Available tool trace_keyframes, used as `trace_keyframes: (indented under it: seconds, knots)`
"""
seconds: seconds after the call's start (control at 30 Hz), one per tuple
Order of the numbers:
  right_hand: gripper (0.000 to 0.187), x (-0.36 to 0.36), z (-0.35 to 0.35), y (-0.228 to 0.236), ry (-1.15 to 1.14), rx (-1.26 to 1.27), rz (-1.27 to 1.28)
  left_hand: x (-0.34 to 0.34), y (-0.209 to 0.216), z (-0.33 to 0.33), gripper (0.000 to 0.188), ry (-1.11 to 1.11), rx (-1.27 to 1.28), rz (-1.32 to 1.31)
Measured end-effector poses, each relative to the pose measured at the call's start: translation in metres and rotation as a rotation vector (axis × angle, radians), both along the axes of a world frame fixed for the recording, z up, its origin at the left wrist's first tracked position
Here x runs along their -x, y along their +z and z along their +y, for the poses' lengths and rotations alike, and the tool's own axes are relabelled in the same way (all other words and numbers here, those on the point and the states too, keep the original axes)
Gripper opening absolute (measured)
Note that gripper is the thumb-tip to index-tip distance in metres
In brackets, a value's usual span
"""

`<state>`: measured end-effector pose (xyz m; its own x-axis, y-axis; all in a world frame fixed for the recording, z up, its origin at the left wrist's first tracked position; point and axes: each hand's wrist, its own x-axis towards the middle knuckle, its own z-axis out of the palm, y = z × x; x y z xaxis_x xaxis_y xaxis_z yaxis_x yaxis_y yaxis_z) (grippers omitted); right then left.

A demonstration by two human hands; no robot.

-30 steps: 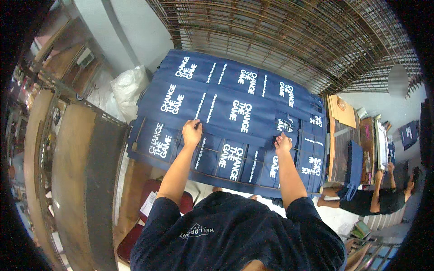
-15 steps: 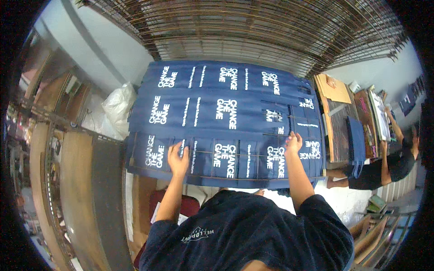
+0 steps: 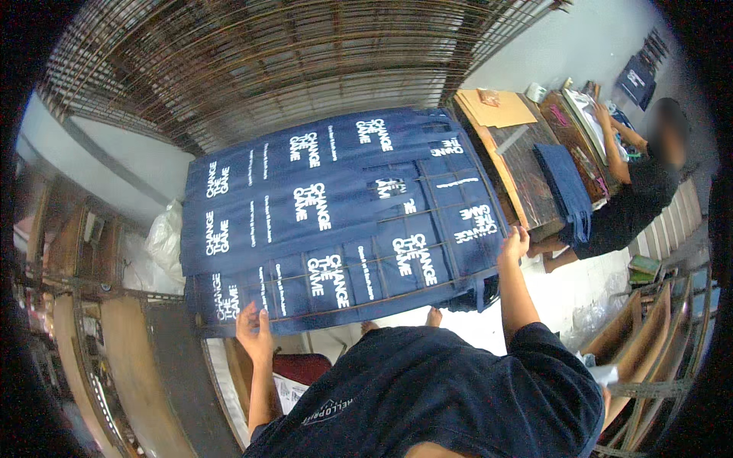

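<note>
Navy fabric pieces with white printing (image 3: 282,244) lie in overlapping rows on a wire rack (image 3: 385,287), whose thin rods show between and across the nearer pieces. My left hand (image 3: 254,330) is at the rack's near left edge, thumb and fingers apart, overlapping the lowest row of cloth. At the near right corner, my right hand (image 3: 514,244) has its fingers bent and closed around the rack's edge. The fingertips there are partly hidden. Under that corner hang more dark cloth pieces (image 3: 481,294).
Wire racks (image 3: 267,61) are stacked behind. To the right stands a wooden table (image 3: 527,172) with brown envelopes (image 3: 496,108) and folded navy cloth (image 3: 563,179); a co-worker (image 3: 634,191) in dark clothes works there. A clear plastic bag (image 3: 164,240) lies left, and a maroon seat (image 3: 301,366) is below.
My view has turned to the right. My left hand has moved back to the near left edge, and my right hand has gone from above the cloth to the rack's right corner.
</note>
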<state>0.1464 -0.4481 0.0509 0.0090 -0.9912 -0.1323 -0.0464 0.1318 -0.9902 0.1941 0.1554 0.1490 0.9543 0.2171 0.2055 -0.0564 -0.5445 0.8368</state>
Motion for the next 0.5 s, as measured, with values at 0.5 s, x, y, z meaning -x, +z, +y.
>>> trace_keyframes:
  seconds: [0.5]
  knots:
    - [0.017, 0.085, -0.163, -0.079, -0.256, -0.051, 0.012, 0.127, -0.083, -0.193, 0.02, -0.532, -0.183, 0.044]
